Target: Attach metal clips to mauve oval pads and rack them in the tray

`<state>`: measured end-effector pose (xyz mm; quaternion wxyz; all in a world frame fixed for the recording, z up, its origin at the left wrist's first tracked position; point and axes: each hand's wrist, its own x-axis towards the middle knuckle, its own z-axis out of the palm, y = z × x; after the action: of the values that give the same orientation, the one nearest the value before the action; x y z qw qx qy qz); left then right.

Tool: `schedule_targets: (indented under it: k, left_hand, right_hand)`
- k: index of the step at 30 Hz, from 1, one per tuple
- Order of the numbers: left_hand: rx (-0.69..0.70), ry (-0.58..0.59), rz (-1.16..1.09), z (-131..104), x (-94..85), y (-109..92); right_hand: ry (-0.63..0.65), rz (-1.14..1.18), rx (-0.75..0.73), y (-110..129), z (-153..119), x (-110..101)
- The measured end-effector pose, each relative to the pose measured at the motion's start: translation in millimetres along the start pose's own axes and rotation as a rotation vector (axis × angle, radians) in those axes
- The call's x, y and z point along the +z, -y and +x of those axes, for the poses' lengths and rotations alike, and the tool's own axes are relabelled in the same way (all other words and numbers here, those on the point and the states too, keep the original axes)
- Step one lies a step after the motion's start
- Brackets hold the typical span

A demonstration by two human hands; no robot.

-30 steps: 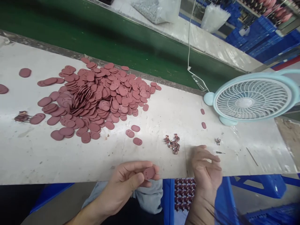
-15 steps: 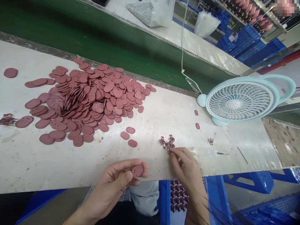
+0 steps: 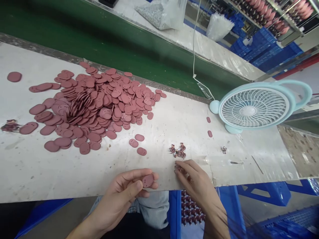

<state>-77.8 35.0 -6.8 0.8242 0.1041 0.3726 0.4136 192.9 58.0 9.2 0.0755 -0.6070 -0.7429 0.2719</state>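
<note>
My left hand (image 3: 129, 189) pinches a reddish-brown oval disc (image 3: 148, 181) with small holes between thumb and fingers, just above the table's front edge. To its right, my right hand (image 3: 196, 177) has its fingertips closed on a small dark-red part (image 3: 179, 168), partly hidden by the fingers. Just beyond that hand lies a little cluster of similar dark-red parts (image 3: 177, 151) with shiny metal bits. A large heap of oval discs (image 3: 99, 106) spreads over the left side of the table, and a few loose discs (image 3: 141, 151) lie nearer my left hand.
A light-blue fan (image 3: 254, 108) stands at the right. A thin screwdriver-like tool (image 3: 236, 163) and a dark rod (image 3: 257, 165) lie near the right front. Below the edge, a blue crate (image 3: 175, 215) holds rows of dark-red parts. A green belt (image 3: 149, 63) runs behind the table.
My right hand has drawn back from the cluster towards me, with a small dark-red part now in its fingertips. My left hand stays nearly still with the disc.
</note>
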Motion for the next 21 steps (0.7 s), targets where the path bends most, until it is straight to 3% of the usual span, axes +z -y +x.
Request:
schedule_targets:
  k: [4, 8, 10, 15, 19, 21]
  left_hand:
    - [-0.013, -0.036, -0.031, -0.6, -3.3, 2.0]
    - [-0.010, -0.004, -0.042, -0.2, -5.2, 5.3]
    - [-0.002, 0.032, -0.028, 0.5, -4.2, 8.0]
    - [0.045, 0.083, 0.041, 3.3, -0.2, 14.5]
    - [0.072, 0.124, 0.053, 4.4, -2.4, 19.1]
    - [0.088, 0.157, 0.046, 4.5, -3.0, 20.5]
  right_hand:
    - [0.084, 0.022, -0.048, -7.1, 1.6, -2.0]
    - [-0.032, 0.050, -0.077, -1.4, -0.4, 0.5]
    - [-0.096, 0.215, -0.067, 9.4, -6.1, 4.0]
    - [-0.078, 0.786, 0.010, 51.4, -23.9, 8.3]
    - [-0.025, 1.016, 0.185, 73.7, -22.4, 4.9]
    - [0.010, 1.050, 0.184, 77.5, -18.8, 5.4]
